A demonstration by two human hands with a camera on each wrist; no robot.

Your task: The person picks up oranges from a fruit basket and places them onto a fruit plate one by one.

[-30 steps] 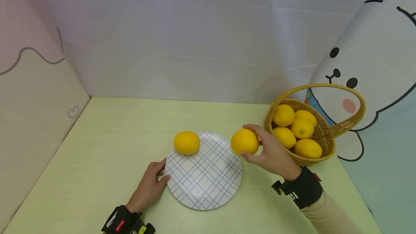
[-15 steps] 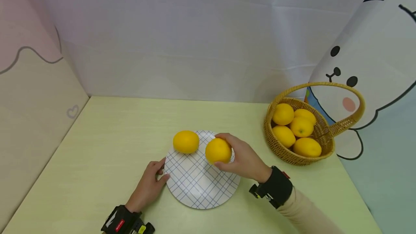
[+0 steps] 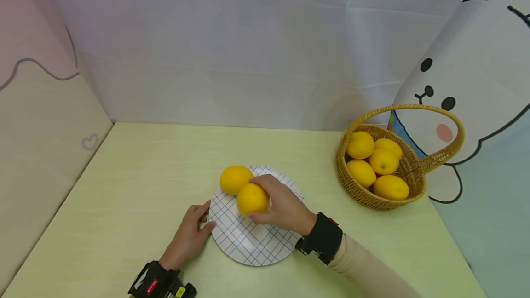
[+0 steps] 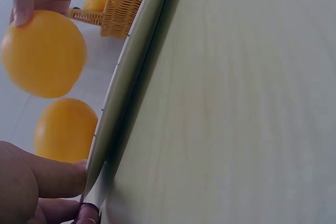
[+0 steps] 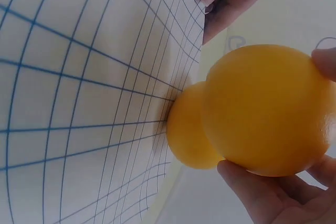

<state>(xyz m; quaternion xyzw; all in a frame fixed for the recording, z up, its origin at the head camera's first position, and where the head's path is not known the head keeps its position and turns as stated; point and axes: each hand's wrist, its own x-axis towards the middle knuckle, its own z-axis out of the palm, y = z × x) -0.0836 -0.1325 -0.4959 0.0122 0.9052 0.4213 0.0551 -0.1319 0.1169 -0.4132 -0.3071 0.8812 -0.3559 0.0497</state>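
My right hand (image 3: 285,206) grips a yellow lemon (image 3: 252,199) between thumb and fingers, over the upper left part of a round white plate (image 3: 256,247) with blue crossed lines. In the right wrist view the held lemon (image 5: 268,108) hangs clear of the plate's surface. Just behind it, a second lemon (image 3: 233,178) rests near the plate's far left rim. At that plate's left edge, my left hand (image 3: 188,233) pinches the rim; the thumb and fingertips show there in the left wrist view.
A wicker basket (image 3: 345,178) with a tall handle stands at the back right of the pale table (image 3: 165,164), holding several lemons (image 3: 384,162). A light cloth wall (image 3: 227,59) rises behind the table, and printed cloth walls flank both sides.
My right hand has carried the lemon leftward from beside the basket to over the plate, near the lemon lying there. My left hand has stayed at the plate's edge.
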